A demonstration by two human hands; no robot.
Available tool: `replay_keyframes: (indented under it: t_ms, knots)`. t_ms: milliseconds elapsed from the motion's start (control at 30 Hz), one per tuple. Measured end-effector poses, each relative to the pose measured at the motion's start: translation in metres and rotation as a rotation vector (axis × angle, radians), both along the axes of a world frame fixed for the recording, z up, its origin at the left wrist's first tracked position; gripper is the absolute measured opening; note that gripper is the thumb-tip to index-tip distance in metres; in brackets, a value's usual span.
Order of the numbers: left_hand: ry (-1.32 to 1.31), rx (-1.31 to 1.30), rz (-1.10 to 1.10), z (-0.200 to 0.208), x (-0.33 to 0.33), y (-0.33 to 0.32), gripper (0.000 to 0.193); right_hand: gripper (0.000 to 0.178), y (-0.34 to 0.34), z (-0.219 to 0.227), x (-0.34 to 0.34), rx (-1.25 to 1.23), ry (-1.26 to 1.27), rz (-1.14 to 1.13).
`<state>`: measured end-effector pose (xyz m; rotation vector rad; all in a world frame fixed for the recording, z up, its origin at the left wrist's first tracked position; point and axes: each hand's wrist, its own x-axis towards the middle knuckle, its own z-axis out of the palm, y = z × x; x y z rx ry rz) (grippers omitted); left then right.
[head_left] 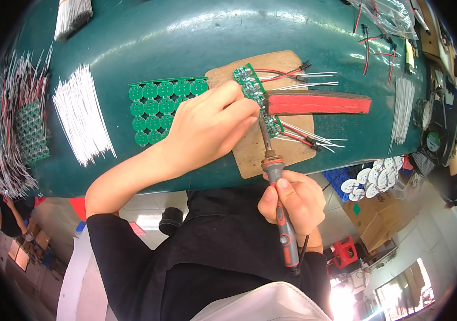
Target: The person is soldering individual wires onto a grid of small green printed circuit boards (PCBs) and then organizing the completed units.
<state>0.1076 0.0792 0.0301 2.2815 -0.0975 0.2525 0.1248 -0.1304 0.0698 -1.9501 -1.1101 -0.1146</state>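
My right hand [302, 202] grips a grey and red soldering iron [287, 245] by its handle, the metal tip pointing away from me at a strip of small green circuit boards [250, 84]. My left hand [215, 119] is closed in a pinch beside that strip, close to the tip; what its fingers hold is hidden. The strip lies on a tan board [247, 163]. A red bar with dark edges [319, 103] lies across the strip's middle. Red, black and white wires [306, 137] stick out to the right from the strip, above and below the bar.
A panel of round green circuit boards [152, 108] lies left of the tan board. Farther left are white wires [83, 115] and a wired board pile [31, 131]. More white wires [402, 109] and red-black leads [367, 51] lie right. White discs [373, 179] sit below the table edge.
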Motion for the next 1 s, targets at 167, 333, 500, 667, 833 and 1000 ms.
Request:
replay_keyframes:
  t_ms: [167, 333, 500, 667, 833, 1000]
  knots:
    - [0.029, -0.159, 0.075, 0.012, 0.003, 0.004, 0.013, 0.025, 0.002, 0.006, 0.003, -0.032, -0.003, -0.024]
    - [0.098, -0.3, 0.092, 0.016, -0.003, 0.009, 0.013, 0.026, -0.014, 0.005, 0.009, 0.157, 0.23, -0.143]
    - [-0.005, -0.137, 0.061, 0.006, -0.006, 0.001, 0.015, 0.019, -0.017, 0.004, 0.02, 0.228, 0.638, -0.177]
    - [-0.009, -0.039, 0.058, 0.005, -0.006, 0.002, 0.015, 0.016, -0.021, -0.009, 0.03, 0.205, 0.617, -0.178]
    - [0.006, 0.046, 0.036, 0.003, -0.006, 0.002, 0.014, 0.015, -0.018, -0.005, 0.042, 0.178, 0.66, -0.144]
    - [-0.04, 0.126, 0.021, 0.0, -0.006, 0.003, 0.016, 0.015, -0.016, 0.0, 0.053, 0.17, 0.66, -0.051]
